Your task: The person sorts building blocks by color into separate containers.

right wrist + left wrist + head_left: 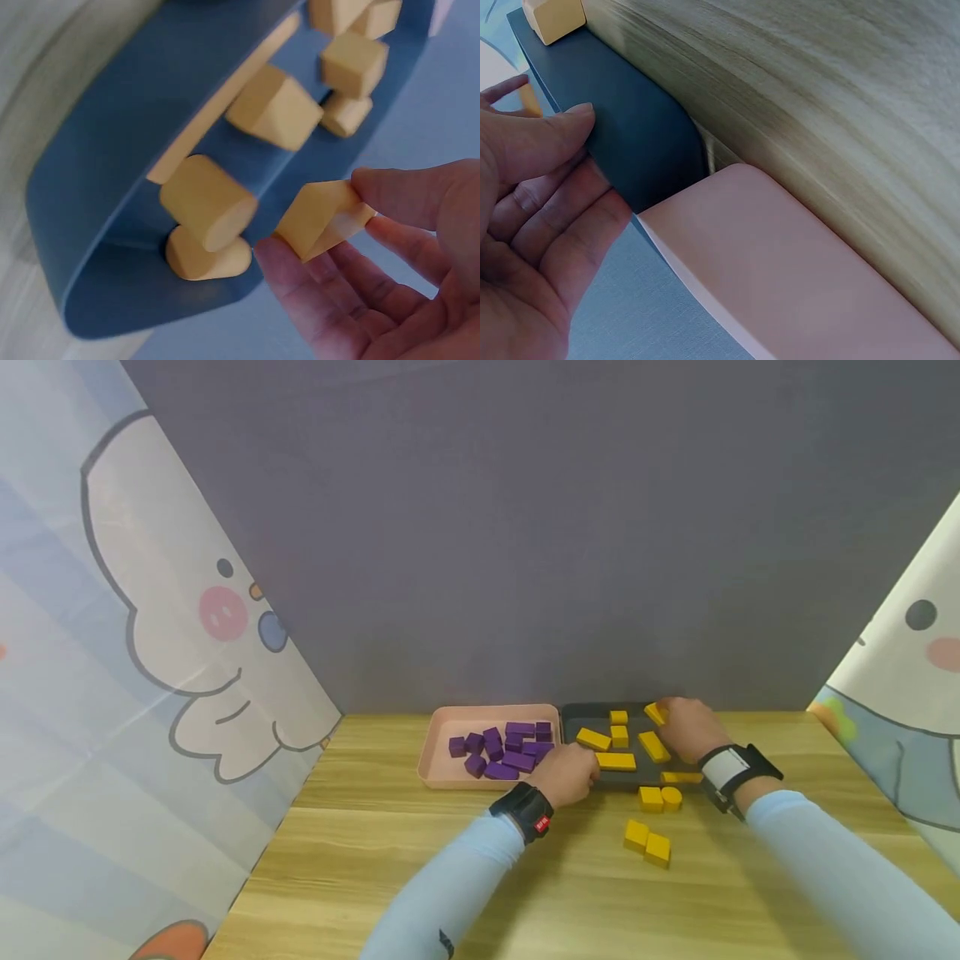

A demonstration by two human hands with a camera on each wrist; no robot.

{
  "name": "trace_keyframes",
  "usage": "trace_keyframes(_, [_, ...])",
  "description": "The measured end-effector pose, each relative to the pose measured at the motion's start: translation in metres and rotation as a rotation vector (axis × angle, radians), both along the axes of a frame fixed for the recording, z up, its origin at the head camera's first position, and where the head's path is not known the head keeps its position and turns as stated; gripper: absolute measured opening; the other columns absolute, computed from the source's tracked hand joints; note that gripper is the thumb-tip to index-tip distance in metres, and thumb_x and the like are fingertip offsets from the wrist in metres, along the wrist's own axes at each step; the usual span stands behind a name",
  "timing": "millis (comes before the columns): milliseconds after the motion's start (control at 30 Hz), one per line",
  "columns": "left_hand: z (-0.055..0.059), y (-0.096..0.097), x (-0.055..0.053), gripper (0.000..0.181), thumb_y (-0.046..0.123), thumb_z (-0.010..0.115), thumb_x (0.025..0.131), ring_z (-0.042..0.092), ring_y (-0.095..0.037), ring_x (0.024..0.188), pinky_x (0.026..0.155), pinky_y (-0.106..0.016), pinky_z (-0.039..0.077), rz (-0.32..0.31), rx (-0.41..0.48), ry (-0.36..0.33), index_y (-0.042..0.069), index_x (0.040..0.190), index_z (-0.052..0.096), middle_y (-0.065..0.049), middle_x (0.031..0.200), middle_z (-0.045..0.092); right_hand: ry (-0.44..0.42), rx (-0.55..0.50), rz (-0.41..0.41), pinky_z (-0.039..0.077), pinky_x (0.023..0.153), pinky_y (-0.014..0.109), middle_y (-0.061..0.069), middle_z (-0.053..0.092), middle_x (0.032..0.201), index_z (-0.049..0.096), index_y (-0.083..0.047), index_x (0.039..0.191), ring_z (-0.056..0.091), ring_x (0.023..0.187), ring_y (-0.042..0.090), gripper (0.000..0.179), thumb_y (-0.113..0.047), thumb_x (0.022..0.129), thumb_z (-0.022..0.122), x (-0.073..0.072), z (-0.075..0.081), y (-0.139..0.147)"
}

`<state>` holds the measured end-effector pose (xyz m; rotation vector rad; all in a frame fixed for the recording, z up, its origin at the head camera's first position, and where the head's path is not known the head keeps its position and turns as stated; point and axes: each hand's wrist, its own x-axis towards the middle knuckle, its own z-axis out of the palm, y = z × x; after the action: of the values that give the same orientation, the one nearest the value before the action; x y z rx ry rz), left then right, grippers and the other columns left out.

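Observation:
My right hand (692, 727) is over the right end of a dark grey tray (570, 720), pinching a yellow block (319, 217) with angled faces between thumb and fingertips. Inside the tray lie several yellow blocks, among them a long bar (615, 762), a small cube (619, 737) and a cylinder (206, 202). At the tray's front left corner, beside a pink tray (442, 768), my left hand (567, 774) grips the dark rim. In the left wrist view its thumb lies over the dark wall (645, 127), with the other fingers curled on the inner side.
Several purple blocks (517, 761) lie in the pink tray, which stands against the dark one. On the wooden table (360, 843), in front of the dark tray, are a yellow cube (650, 799), a short yellow cylinder (671, 798) and two yellow blocks (647, 842). A grey wall (487, 543) rises behind.

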<state>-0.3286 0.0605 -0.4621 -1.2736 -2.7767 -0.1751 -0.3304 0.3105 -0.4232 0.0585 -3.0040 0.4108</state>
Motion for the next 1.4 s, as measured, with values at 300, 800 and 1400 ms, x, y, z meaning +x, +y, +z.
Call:
trace_keyframes(300, [-0.001, -0.001, -0.001, 0.013, 0.018, 0.078, 0.093, 0.073, -0.004, 0.088, 0.079, -0.017, 0.058, -0.031, -0.009, 0.031, 0.025, 0.101, 0.084, 0.012, 0.1, 0.081, -0.02, 0.054, -0.011, 0.058, 0.072, 0.054, 0.032, 0.072, 0.101, 0.067, 0.015, 0.113, 0.07, 0.08, 0.04, 0.032, -0.001, 0.085, 0.065, -0.021, -0.015, 0.01])
trace_keyframes(800, [0.0, 0.0, 0.0, 0.012, 0.017, 0.078, 0.093, 0.071, -0.002, 0.085, 0.078, -0.016, 0.057, -0.026, -0.008, 0.023, 0.025, 0.101, 0.084, 0.012, 0.099, 0.08, -0.021, 0.083, -0.036, 0.058, 0.066, 0.052, 0.029, 0.074, 0.103, 0.07, 0.008, 0.119, 0.069, 0.078, 0.036, 0.034, -0.002, 0.088, 0.063, -0.037, -0.027, 0.016])
trace_keyframes(1400, [0.0, -0.003, 0.001, 0.017, 0.016, 0.078, 0.092, 0.074, -0.005, 0.095, 0.083, -0.019, 0.059, -0.022, 0.015, 0.011, 0.025, 0.105, 0.084, 0.011, 0.106, 0.081, 0.022, 0.037, -0.014, 0.06, 0.076, 0.058, 0.032, 0.071, 0.118, 0.066, 0.008, 0.13, 0.072, 0.092, 0.042, 0.04, -0.014, 0.097, 0.063, -0.008, -0.01, -0.006])
